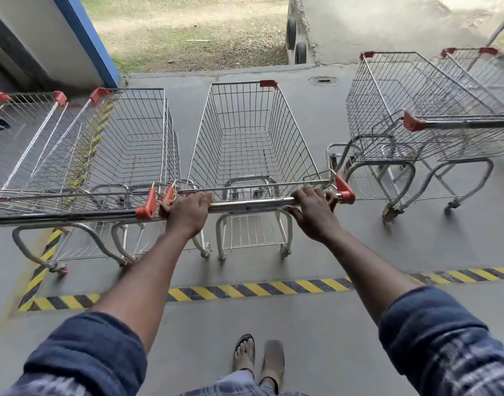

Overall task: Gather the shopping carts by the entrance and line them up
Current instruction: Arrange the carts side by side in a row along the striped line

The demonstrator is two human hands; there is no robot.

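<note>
Chrome handle (251, 207) of the middle cart (251, 132) is being gripped by left hand (188, 208) and right hand (313, 208). The cart is standing just beside the left cart (125, 138); drifting leftward risks snagging that cart's red end cap (146, 208).

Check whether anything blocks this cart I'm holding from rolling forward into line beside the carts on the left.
Nothing visible ahead: the floor in front of the held cart is bare. The left cart sits tight alongside, handle ends almost meeting by the left hand. The right carts stand apart.
</note>
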